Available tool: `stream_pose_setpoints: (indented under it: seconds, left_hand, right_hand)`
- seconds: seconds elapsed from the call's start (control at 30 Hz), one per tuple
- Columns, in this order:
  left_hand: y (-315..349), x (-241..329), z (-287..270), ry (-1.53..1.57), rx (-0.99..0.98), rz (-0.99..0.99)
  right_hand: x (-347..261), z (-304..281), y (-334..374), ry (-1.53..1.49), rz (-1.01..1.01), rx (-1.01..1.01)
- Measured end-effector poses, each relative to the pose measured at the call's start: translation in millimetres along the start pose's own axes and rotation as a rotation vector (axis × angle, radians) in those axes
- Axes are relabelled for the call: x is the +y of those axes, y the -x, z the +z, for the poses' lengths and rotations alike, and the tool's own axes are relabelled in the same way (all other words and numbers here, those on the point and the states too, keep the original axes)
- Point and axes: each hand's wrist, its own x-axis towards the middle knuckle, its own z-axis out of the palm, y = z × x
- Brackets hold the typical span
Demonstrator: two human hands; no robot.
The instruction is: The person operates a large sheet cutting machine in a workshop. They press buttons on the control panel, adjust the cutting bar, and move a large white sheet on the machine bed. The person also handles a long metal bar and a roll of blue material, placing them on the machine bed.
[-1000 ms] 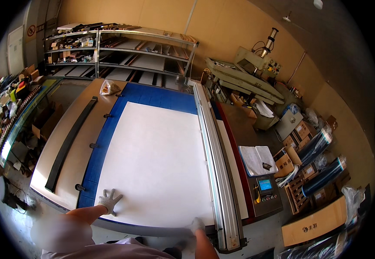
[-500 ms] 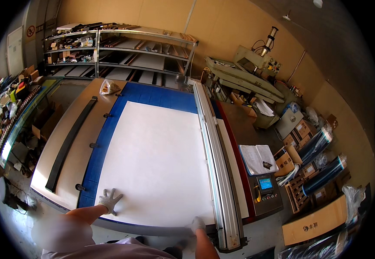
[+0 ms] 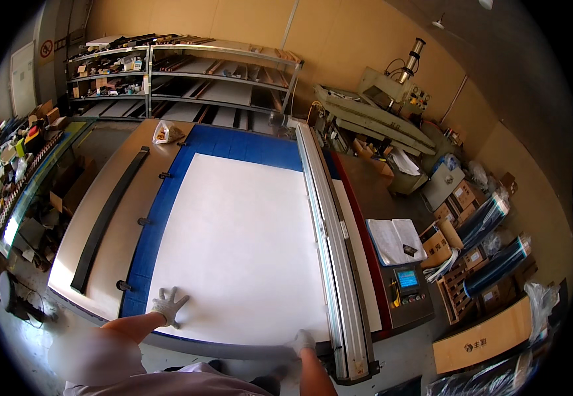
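A metal rack (image 3: 224, 74) loaded with strips and panels stands against the tan wall (image 3: 247, 30), well beyond the fingers of both hands. Nearer them is a broad table (image 3: 124, 231) covered partly by a blue mat (image 3: 250, 142), with a large white sheet (image 3: 240, 244) lying flat on the mat and stretching away from the fingers. The gloved left hand (image 3: 169, 307) rests on the sheet's near left corner, its fingers spread wide apart. The gloved right hand (image 3: 303, 341) is at the near edge, toward the right corner; its fingers are blurred, so I cannot tell whether they are together or gripping that edge. Just right of these fingers runs a long metal beam (image 3: 337, 264). Farther right and beyond are a control panel (image 3: 406, 280) and an open notebook (image 3: 392, 239). Left of the left fingers, a black bar (image 3: 109, 221) lies along the table.
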Motion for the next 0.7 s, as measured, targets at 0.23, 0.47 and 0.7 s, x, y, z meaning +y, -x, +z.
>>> stream_pose_setpoints:
  seconds: [0.23,0.47,0.7]
  left_hand:
    - [-1,1,1,-0.007,0.005,0.005]
    - [1,4,-3,-0.013,-0.002,0.000]
    - [4,2,-3,-0.020,-0.001,-0.006]
  right_hand:
    - [7,9,-4,0.021,-0.005,0.050]
    - [13,19,-12,-0.062,0.021,0.058]
    - [-4,-1,0,-0.021,0.010,0.006]
